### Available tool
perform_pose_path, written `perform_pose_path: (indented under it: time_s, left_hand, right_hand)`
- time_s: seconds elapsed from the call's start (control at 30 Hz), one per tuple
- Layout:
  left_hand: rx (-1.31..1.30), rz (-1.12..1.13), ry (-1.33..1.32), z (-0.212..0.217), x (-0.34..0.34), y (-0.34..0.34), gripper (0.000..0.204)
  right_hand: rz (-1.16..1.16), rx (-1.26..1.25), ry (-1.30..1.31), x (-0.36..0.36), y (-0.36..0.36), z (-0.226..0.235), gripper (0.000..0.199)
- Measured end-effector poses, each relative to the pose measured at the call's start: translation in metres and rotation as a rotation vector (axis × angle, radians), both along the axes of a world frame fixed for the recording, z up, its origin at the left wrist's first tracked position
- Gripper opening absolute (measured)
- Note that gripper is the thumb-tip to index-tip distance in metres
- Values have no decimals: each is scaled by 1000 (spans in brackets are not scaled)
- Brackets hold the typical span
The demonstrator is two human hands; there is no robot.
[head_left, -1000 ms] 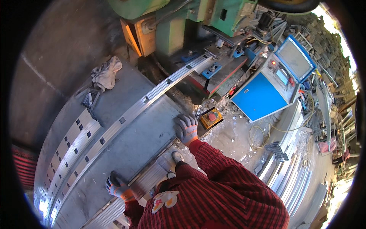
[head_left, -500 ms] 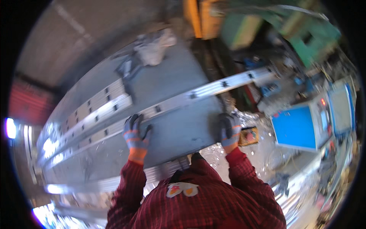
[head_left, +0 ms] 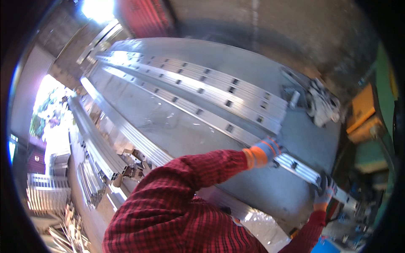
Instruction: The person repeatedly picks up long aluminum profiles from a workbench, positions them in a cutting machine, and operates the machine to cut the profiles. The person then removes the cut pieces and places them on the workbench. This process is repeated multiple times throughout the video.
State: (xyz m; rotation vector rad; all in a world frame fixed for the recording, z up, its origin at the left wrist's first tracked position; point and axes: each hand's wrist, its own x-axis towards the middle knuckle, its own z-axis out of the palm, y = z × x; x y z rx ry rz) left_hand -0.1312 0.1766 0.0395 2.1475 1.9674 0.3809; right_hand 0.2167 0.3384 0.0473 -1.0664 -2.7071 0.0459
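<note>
A long slotted aluminium profile (head_left: 211, 122) lies slantwise over the grey worktable, its near right end reaching past the table's edge. My left hand (head_left: 265, 152), in a grey and orange glove with dark fingertips, is closed over this profile. Farther along, close to the right end, my right hand (head_left: 324, 193) wraps the same piece in a matching glove. Parts of the fingers on both hands are hidden or blurred. Beside it, on the far side, several slotted profiles (head_left: 236, 98) lie side by side.
Grey sheeting covers the table (head_left: 168, 126). Crumpled pale cloth (head_left: 322, 103) lies at its far right corner. Another long profile (head_left: 126, 124) runs along the near edge. Stacked profiles (head_left: 95, 137) stand at left, with scrap strips (head_left: 69, 232) below. Orange and green machinery (head_left: 362, 111) is at right.
My view has swung left. Both hands lay apart near the table's front, fingers spread; now they have come to the profile and hold it. The profile appears shifted in view.
</note>
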Motion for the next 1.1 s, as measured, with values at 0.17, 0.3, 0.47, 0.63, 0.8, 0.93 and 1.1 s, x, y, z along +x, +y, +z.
perform_pose_path:
  time_s: [0.17,0.3,0.47,0.63,0.8,0.93,1.1]
  left_hand:
    - [-78,-106,-37,-8,-4,9,73]
    - [-120,-171,-104,-10,-10,9,71]
    - [-103,-206,-114,8,-19,1,67]
    - [101,-263,-151,1,-32,-7,47]
    - [86,-273,-29,19,-37,2,71]
    - [-197,-199,-161,36,-27,9,80]
    - [-302,-306,71,30,-6,34,92]
  right_hand:
    - [54,35,-7,22,26,-28,40]
    - [92,-20,14,8,7,-2,52]
    - [137,-16,-8,13,13,-7,52]
    - [75,-101,-14,-9,0,13,60]
    - [67,-149,-41,-26,2,34,62]
    - [78,-98,-7,-13,-6,18,67]
    - [110,-164,-49,-21,-4,22,69]
